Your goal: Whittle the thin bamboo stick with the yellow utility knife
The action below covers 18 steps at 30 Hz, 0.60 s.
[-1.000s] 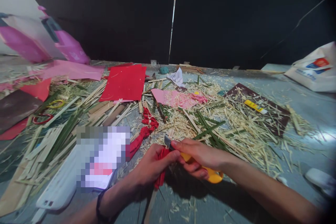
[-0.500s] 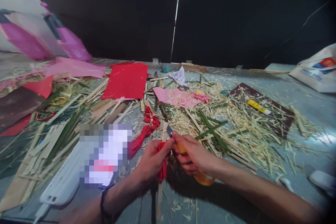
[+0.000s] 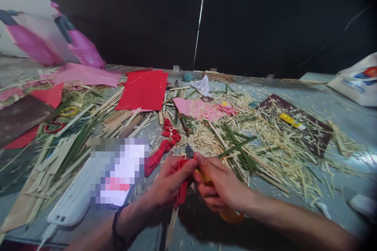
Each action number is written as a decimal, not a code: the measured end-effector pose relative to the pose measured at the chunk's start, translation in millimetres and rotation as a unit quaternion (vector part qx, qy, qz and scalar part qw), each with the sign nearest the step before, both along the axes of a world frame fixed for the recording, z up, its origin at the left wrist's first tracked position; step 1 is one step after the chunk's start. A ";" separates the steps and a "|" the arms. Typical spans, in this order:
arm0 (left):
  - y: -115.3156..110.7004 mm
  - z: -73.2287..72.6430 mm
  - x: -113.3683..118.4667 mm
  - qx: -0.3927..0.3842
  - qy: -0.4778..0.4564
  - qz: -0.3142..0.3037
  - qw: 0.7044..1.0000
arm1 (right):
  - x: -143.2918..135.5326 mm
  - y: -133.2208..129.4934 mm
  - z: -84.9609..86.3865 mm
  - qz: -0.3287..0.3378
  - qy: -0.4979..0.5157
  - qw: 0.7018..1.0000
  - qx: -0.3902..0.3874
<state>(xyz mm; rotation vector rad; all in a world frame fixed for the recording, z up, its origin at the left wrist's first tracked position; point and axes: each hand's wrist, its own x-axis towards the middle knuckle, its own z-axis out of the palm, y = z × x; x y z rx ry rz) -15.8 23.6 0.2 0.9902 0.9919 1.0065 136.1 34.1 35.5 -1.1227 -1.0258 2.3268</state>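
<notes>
My left hand [image 3: 167,182] is closed around a thin bamboo strip [image 3: 172,225], with a piece of red cloth [image 3: 182,193] wrapped between the fingers and the strip. The strip sticks out below the hand, and its far tip shows just beyond the blade. In my right hand [image 3: 219,184] is a yellow-handled knife [image 3: 189,150], its short grey blade lying against the strip near that tip. The right thumb meets the left thumb by the blade. Left of the left hand lies a twisted red cloth strip [image 3: 161,153] on the floor.
Bamboo shavings [image 3: 273,145] spread widely over the grey floor. Cut strips [image 3: 60,157], a white power strip [image 3: 69,204] and a blurred-out phone [image 3: 123,180] lie left. Red paper [image 3: 143,90], a yellow glue tube [image 3: 291,120] and pink spray bottles [image 3: 84,49] sit farther back.
The blade has shifted left across the strip near its tip. The strip's lower end has swung left, and the right hand has turned slightly. The whole view has shifted a little.
</notes>
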 end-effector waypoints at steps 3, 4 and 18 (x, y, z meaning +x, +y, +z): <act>-5.2 -2.4 -0.5 0.051 0.060 0.006 0.997 | 2.7 7.9 4.4 -0.089 -0.008 0.996 0.021; -7.6 -4.6 -0.2 0.056 0.076 0.007 0.996 | 6.4 15.4 6.7 -0.137 -0.008 0.990 0.037; 12.5 1.7 -11.3 0.057 0.131 0.168 0.975 | 10.4 13.5 43.5 -0.019 -0.170 0.922 0.348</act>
